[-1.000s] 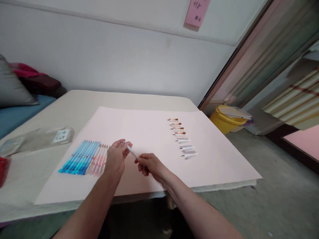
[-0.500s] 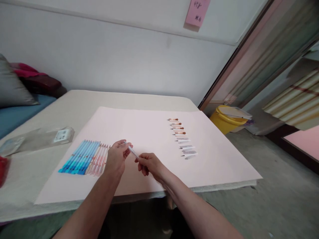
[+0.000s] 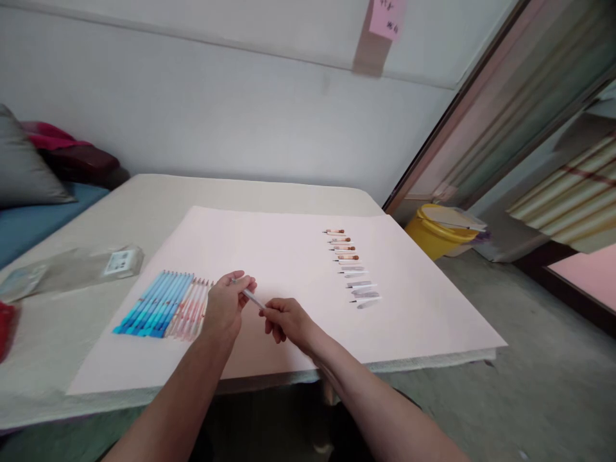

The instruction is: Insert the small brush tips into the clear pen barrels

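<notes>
A slim whitish pen (image 3: 252, 298) is held slantwise between both hands, above the pale pink sheet. My left hand (image 3: 227, 298) pinches its upper left end between thumb and fingers. The lower right end is gripped by my right hand (image 3: 287, 317), its other fingers curled. Left of my left hand lies a row of blue pens (image 3: 156, 305). Beside them is a row of pink-and-white pens (image 3: 185, 311), partly hidden behind my left hand. On the right, a column of small pen parts has brown-topped pieces (image 3: 344, 248) at the far end and clear caps (image 3: 366, 294) with dark-tipped thin pieces nearer.
The pink sheet (image 3: 269, 244) covers much of the table (image 3: 250, 192). A clear plastic bag (image 3: 86, 266) lies at the left, with a red item (image 3: 6, 327) at the edge. A yellow bucket (image 3: 428, 231) stands on the floor right of the table.
The pen has tilted slightly flatter between my hands, and my right hand has shifted a little left and down. The pink note on the wall has swung. The laid-out pens have not moved.
</notes>
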Tool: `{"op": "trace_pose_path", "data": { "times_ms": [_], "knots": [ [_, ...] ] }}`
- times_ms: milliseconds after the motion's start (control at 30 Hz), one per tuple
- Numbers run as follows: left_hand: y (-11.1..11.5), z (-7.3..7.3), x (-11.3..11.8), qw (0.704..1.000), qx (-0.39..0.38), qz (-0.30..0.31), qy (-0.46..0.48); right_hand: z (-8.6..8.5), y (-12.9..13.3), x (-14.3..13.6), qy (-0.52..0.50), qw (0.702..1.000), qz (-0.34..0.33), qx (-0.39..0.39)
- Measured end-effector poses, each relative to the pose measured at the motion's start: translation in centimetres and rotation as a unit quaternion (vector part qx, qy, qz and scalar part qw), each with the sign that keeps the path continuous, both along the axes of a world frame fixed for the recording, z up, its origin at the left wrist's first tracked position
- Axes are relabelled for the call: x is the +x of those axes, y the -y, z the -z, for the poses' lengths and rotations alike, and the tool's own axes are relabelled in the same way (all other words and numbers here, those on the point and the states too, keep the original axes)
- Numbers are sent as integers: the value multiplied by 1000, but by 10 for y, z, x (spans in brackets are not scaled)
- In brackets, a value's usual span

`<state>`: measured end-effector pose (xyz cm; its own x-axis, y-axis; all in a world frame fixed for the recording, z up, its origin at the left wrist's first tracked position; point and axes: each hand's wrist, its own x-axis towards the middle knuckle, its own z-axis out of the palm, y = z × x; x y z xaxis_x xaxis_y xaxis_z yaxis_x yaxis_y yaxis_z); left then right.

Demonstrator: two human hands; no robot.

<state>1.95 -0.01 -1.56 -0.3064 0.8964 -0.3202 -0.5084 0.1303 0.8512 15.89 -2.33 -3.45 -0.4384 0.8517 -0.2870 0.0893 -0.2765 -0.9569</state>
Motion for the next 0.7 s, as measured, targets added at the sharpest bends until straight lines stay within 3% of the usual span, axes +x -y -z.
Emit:
{"op": "trace_pose_path", "data": {
  "times_ms": [400, 700],
  "knots": [
    [2, -2, 3, 999, -28, 24, 2, 9, -3, 0, 38, 996, 36, 76],
    [1, -2, 1, 999, -18, 43, 21, 5, -1, 1, 6, 999, 27, 17]
  ]
}}
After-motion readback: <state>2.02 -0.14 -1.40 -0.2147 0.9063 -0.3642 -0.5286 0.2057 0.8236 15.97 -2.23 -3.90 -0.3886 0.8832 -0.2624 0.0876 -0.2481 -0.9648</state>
